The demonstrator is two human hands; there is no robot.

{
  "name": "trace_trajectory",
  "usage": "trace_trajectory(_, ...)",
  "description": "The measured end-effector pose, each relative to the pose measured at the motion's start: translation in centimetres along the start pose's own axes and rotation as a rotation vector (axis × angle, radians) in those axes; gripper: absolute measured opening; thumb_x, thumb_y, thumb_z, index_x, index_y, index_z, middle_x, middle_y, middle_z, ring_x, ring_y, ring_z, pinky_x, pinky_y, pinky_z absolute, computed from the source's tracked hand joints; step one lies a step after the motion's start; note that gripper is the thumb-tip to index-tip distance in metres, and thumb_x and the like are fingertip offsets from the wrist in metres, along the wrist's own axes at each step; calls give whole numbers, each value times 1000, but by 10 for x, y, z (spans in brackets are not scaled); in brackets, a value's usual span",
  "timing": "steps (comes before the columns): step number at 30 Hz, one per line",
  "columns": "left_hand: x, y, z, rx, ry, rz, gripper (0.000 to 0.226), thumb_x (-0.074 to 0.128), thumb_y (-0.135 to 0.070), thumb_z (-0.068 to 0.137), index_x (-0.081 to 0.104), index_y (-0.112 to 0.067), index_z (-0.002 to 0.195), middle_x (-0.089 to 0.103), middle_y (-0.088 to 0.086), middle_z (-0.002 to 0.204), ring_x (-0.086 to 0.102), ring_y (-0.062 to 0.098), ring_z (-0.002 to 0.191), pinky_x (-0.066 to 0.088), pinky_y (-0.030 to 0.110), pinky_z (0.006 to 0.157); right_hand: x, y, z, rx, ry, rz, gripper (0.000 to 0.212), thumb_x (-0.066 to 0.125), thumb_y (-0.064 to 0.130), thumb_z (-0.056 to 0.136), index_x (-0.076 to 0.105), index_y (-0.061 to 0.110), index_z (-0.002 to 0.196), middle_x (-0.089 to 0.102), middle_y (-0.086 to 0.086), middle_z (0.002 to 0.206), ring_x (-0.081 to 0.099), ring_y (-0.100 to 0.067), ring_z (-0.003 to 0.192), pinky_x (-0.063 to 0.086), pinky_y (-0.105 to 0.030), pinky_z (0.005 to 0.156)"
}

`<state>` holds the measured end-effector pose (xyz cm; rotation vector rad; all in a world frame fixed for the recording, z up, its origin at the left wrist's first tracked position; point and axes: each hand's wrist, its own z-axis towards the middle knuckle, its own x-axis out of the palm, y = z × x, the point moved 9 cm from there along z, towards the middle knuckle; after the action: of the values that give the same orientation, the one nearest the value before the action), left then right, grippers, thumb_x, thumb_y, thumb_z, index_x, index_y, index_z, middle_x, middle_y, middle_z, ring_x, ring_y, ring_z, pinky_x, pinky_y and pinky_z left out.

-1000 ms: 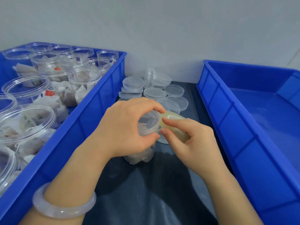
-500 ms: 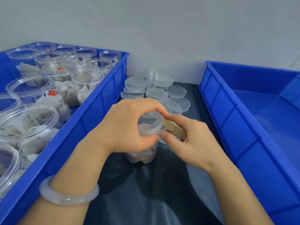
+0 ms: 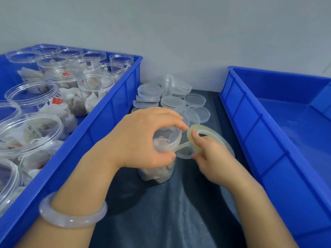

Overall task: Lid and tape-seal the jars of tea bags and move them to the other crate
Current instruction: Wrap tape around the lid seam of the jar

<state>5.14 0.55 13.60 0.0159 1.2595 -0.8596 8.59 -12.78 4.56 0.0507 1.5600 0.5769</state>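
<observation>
On the desk [image 3: 179, 215], the left hand [image 3: 143, 138] clamped a lidded jar [image 3: 155, 173] of tea bags; the right hand [image 3: 211, 156] pinched a tape roll [image 3: 217, 136]. The left crate [image 3: 107, 111] held open jars [image 3: 96, 85].

The left hand [image 3: 143, 136] covers most of the lid [image 3: 171, 140] and upper jar [image 3: 157, 173]. The right hand [image 3: 213, 158] is blurred and hides part of the tape roll [image 3: 215, 136]. The left crate [image 3: 100, 122] and right crate [image 3: 268, 140] run out of view. The label [image 3: 35, 133] print is unreadable.

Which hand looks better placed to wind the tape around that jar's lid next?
Right. The right hand holds the tape roll, its strip reaching the jar, which the left hand grips and steadies.
</observation>
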Motion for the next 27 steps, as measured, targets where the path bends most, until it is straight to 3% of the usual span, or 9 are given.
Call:
trace_trajectory(3, -2, -1, -3, 45, -22, -21, 66, 73, -47, 60, 55, -42, 123, 42, -20, 141, 28, -3, 137, 28, 27, 113, 18, -8, 1, 71, 103, -78, 71, 54, 21, 92, 14, 26, 150, 38, -4, 131, 33, -28, 126, 26, -35, 108)
trace_trajectory(6, -17, 2, -17, 71, -267, -43, 90, 76, -64, 54, 43, -36, 132, 30, -6, 152, 13, 15, 147, 17, 50, 118, -12, 4, -8, -44, -115, 159, 68, 59, 8, 81, 38, 24, 143, 41, 4, 135, 32, -18, 129, 24, -17, 107)
trace_trajectory(9, -14, 18, -37, -28, -457, -326, 105, 74, -72, 47, 32, -39, 137, 27, -1, 154, 22, 13, 145, 22, 31, 117, -45, 23, -23, -202, -287, 788, 42, 63, 5, 75, 64, 22, 114, 64, 10, 111, 58, -11, 106, 45, -17, 90)
trace_trajectory(11, 1, 25, -41, -108, -490, -472, 110, 79, -68, 39, 30, -42, 134, 32, -15, 148, 30, 4, 139, 29, 24, 113, -50, 36, -26, -277, -298, 1016, 26, 67, 8, 72, 67, 15, 97, 70, 0, 101, 64, -14, 98, 52, -24, 83)
trace_trajectory(14, 10, 34, -41, -159, -561, -544, 98, 84, -52, 38, 41, -39, 125, 47, -34, 125, 46, -4, 123, 43, 25, 102, -49, 45, -23, -312, -353, 1026, 18, 79, 8, 65, 68, 12, 78, 68, -3, 95, 67, -10, 88, 53, -22, 79)
trace_trajectory(18, 13, 42, -39, -196, -561, -574, 88, 84, -50, 42, 44, -39, 120, 54, -36, 117, 53, -5, 114, 45, 18, 95, -47, 40, -22, -314, -347, 1028, 23, 73, 12, 61, 69, 12, 83, 67, -5, 97, 66, -8, 89, 52, -21, 82)
trace_trajectory(21, 16, 46, -37, -204, -526, -597, 88, 84, -49, 41, 45, -37, 120, 57, -29, 116, 55, -4, 112, 42, 13, 93, -46, 36, -20, -285, -353, 976, 14, 75, 8, 66, 69, 15, 76, 69, 1, 84, 65, -7, 76, 52, -18, 74)
trace_trajectory(24, 16, 48, -34, -196, -491, -617, 89, 85, -45, 41, 47, -33, 120, 60, -15, 118, 57, 3, 112, 45, 20, 95, -44, 34, -21, -273, -372, 924, 28, 73, -7, 72, 66, 20, 70, 68, 7, 68, 61, -5, 60, 49, -15, 61)
trace_trajectory(27, 15, 48, -29, -162, -440, -637, 88, 84, -41, 41, 47, -28, 120, 61, -7, 117, 58, 3, 110, 46, 18, 92, -41, 39, -23, -302, -371, 885, 31, 69, -10, 76, 63, 21, 73, 67, 13, 69, 60, -1, 60, 49, -14, 62)
